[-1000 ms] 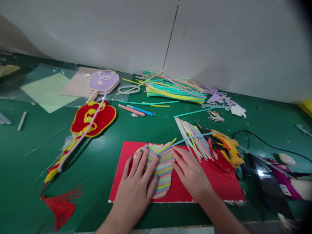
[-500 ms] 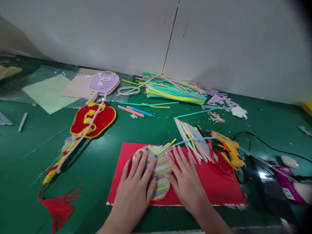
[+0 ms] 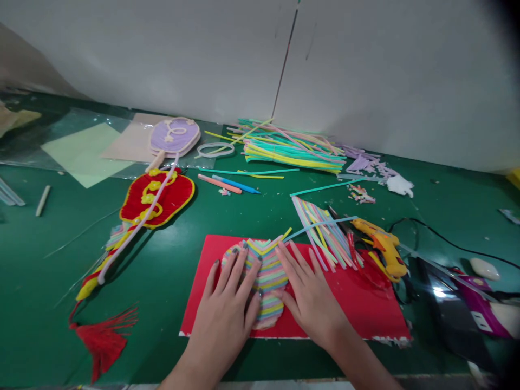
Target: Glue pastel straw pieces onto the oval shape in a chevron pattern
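A rounded piece covered in striped pastel pipe cleaners (image 3: 271, 276) lies on a red board (image 3: 357, 314). My left hand (image 3: 227, 292) lies flat over its left side, fingers spread and pointing away from me. On its right side rests my right hand (image 3: 306, 290), fingers stretched out, the fingertips near the V-shaped rows at the top. A light blue pipe cleaner (image 3: 320, 225) runs from near those right fingertips toward the glue gun. Whether the fingertips press on its end, I cannot tell.
Cut pipe cleaners (image 3: 325, 238) lie beside scissors (image 3: 351, 244) and a yellow glue gun (image 3: 384, 246) at right. Behind is a pipe cleaner bundle (image 3: 292, 151). A red fan (image 3: 170, 200) and purple fan (image 3: 174, 135) lie left, two pens (image 3: 235, 184) between, a dark phone-like slab (image 3: 447, 309) far right.
My right fingers have shifted slightly toward the top of the striped piece. The light blue pipe cleaner has moved a little, its far end now reaching less far right. My left hand stays put.
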Tool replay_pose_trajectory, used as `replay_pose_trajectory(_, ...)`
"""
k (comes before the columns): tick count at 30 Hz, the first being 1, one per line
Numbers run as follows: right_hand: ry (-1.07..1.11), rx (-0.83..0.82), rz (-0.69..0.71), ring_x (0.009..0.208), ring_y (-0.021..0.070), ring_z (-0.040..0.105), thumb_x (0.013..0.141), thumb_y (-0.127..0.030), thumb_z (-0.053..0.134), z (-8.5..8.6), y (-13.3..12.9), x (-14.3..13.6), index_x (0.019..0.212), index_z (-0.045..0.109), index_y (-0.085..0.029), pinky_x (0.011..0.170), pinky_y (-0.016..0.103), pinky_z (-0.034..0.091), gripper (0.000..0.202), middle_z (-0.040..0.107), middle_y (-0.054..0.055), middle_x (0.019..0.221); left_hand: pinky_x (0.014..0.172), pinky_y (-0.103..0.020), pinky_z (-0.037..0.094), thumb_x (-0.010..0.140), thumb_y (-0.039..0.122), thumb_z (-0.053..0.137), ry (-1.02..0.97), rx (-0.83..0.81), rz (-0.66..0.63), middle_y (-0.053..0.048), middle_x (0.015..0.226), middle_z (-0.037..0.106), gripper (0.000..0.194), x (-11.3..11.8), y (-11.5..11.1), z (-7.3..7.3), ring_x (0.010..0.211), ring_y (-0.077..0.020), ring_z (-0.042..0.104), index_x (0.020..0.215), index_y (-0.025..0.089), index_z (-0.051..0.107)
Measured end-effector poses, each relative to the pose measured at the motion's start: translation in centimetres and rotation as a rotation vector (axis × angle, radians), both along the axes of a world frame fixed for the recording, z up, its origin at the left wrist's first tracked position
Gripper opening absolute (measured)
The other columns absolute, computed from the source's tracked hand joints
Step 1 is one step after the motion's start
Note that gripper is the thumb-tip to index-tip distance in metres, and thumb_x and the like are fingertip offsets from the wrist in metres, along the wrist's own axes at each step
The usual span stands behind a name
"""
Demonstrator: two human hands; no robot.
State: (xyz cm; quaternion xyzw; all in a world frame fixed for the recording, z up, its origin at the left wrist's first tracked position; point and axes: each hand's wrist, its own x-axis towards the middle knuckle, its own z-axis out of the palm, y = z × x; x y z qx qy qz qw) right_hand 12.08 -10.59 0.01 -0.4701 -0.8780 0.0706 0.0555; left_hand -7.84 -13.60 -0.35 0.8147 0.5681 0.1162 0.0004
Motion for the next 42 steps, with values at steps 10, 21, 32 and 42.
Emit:
replay_pose_trajectory(10, -0.019, 0.015, -0.044, 0.141, 0.028, 0.023, 0.096, -0.045, 0.032, 0.01, -0.18, -0.61, 0.149, 0.016, -0.021, 0.104, 0.053, 0.036, 0.061, 0.022, 0.003, 0.154, 0.105, -0.05, 0.035, 0.091, 0.03, 0.043, -0.007, 0.003, -0.009, -0.009, 0.149, 0.038, 0.05, 0.07, 0.06, 0.03, 0.135, -0.0298, 0.036, 0.141, 0.024, 0.042)
replay_pose_trajectory(21, -0.017, 0.009, -0.024, 0.142, 0.0299, 0.019, 0.096, -0.041, 0.034, 0.34, -0.2, -0.72, 0.149, 0.019, -0.026, 0.105, 0.055, 0.035, 0.057, 0.023, 0.004, 0.154, 0.105, -0.05, 0.035, 0.092, 0.031, 0.042, -0.024, 0.008, -0.005, -0.009, 0.149, 0.038, 0.049, 0.06, 0.06, 0.07, 0.135, -0.0298, 0.037, 0.141, 0.025, 0.042)
replay_pose_trajectory(32, 0.007, 0.001, -0.025, 0.142, 0.0316, 0.02, 0.094, -0.046, 0.038, 0.37, -0.2, -0.76, 0.147, 0.027, -0.025, 0.105, 0.057, 0.034, 0.058, 0.021, 0.004, 0.155, 0.105, -0.051, 0.035, 0.092, 0.031, 0.043, -0.012, -0.019, -0.001, -0.008, 0.151, 0.034, 0.05, 0.04, 0.04, 0.02, 0.136, -0.0298, 0.035, 0.141, 0.025, 0.04)
replay_pose_trajectory(42, -0.005, 0.002, -0.029, 0.142, 0.0317, 0.017, 0.094, -0.048, 0.038, 0.55, -0.16, -0.84, 0.147, 0.026, -0.025, 0.106, 0.056, 0.032, 0.06, 0.019, 0.004, 0.156, 0.104, -0.051, 0.037, 0.091, 0.029, 0.043, 0.037, 0.002, -0.008, -0.01, 0.15, 0.035, 0.049, 0.2, 0.06, 0.17, 0.136, -0.0306, 0.035, 0.14, 0.023, 0.043)
